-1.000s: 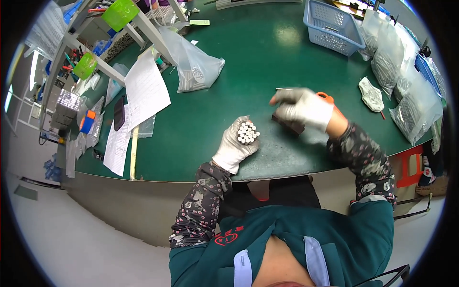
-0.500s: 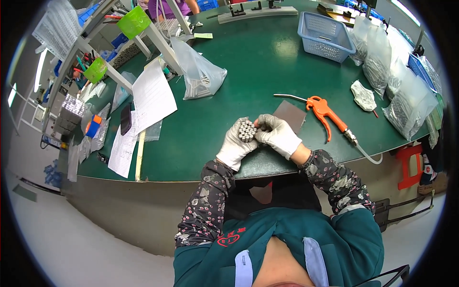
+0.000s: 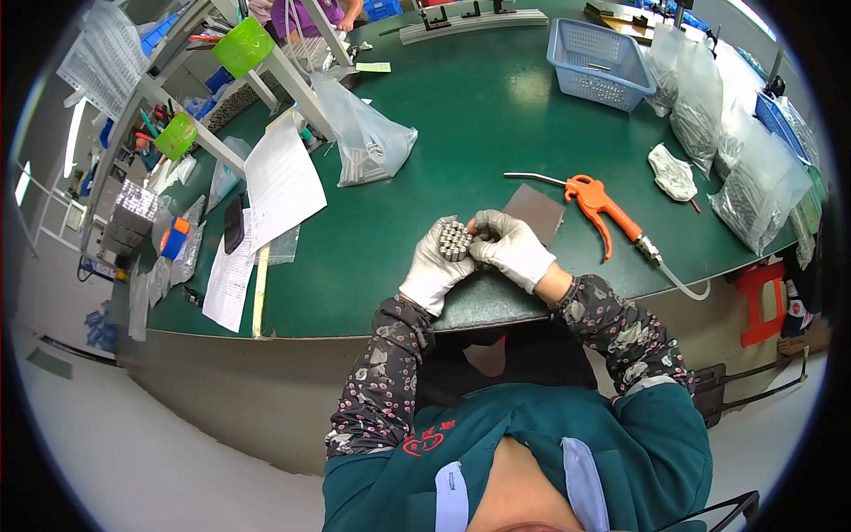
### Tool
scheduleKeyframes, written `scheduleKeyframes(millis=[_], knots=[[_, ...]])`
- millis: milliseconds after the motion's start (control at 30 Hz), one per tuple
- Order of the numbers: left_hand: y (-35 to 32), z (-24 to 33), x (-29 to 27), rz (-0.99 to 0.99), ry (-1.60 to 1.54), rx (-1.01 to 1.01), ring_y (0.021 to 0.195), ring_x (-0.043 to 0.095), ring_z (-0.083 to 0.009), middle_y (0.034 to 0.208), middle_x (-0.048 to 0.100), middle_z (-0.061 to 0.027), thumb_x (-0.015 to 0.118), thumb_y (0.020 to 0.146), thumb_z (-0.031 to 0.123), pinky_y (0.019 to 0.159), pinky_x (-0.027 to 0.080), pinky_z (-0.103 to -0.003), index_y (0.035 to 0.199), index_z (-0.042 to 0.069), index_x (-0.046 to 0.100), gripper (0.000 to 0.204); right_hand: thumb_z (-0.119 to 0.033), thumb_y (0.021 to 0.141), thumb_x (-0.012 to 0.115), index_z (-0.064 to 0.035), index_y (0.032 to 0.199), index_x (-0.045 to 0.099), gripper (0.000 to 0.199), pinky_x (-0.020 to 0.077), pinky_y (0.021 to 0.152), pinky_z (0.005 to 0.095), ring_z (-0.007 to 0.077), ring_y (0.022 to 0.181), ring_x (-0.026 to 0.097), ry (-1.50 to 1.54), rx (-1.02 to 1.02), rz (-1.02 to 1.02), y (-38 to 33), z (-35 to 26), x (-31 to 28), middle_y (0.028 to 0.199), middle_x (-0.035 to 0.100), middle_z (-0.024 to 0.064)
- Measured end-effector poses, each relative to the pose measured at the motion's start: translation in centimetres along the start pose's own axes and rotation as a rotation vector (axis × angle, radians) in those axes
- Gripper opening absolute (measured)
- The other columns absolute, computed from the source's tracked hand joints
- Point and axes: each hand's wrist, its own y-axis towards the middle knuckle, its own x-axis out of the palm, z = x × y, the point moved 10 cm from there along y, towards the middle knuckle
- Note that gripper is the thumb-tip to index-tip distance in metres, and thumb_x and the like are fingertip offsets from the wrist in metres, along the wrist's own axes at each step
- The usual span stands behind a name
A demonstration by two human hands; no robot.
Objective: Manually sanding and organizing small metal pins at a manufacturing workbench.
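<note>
A tight bundle of small metal cylinders stands with its round ends facing up, just above the green table's near edge. My left hand, in a white glove, is wrapped round it from the left. From the right, my gloved right hand presses its bent fingers against the bundle's side; the bare tips of its thumb and finger show. How far down the cylinders reach is hidden by the gloves. Beyond my right hand lies a flat brown-grey plate, with an orange air blow gun to its right.
A white crumpled cloth and clear bags of metal parts lie at the right. Farther back is a blue basket. At the left are a plastic bag, paper sheets, a phone and a rack. Another person sits opposite.
Both hands stay round the bundle, which tilts slightly so its top faces a little differently. The view itself has shifted a little.
</note>
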Motion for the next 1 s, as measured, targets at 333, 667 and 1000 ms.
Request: scheduleKeyframes(millis=[333, 667, 1000], knots=[[0.0, -0.2, -0.1, 0.016, -0.033, 0.000, 0.090, 0.054, -0.0105, 0.099, 0.055, -0.0015, 0.068, 0.062, -0.007, 0.080, 0.047, -0.024, 0.114, 0.003, 0.044, 0.058, -0.004, 0.073, 0.058, -0.0021, 0.094, 0.056, 0.021, 0.0437, 0.063, 0.0212, 0.0075, 0.068, 0.049, 0.011, -0.004, 0.017, 0.0, 0.4, -0.1, 0.075, 0.052, 0.0014], [0.0, -0.2, -1.1, 0.049, 0.373, 0.168, 0.087, 0.054, -0.0092, 0.097, 0.056, -0.0007, 0.069, 0.063, -0.004, 0.077, 0.047, -0.022, 0.112, 0.004, 0.045, 0.055, -0.004, 0.075, 0.057, -0.0033, 0.095, 0.055, 0.020, 0.0432, 0.063, 0.0202, 0.0059, 0.068, 0.048, -0.025, -0.051, -0.002, -0.4, -0.2, 0.0, 0.074, 0.052, -0.0003], [0.1, 0.4, -0.8, 0.066, 0.324, 0.170, 0.079, 0.053, -0.0073, 0.088, 0.055, 0.0003, 0.068, 0.063, -0.001, 0.071, 0.047, -0.021, 0.107, 0.003, 0.046, 0.050, -0.004, 0.075, 0.057, -0.0023, 0.094, 0.055, 0.019, 0.0434, 0.063, 0.0201, 0.0056, 0.068, 0.049, -0.039, -0.072, 0.009, -0.3, -0.1, -0.1, 0.074, 0.053, 0.0001]])
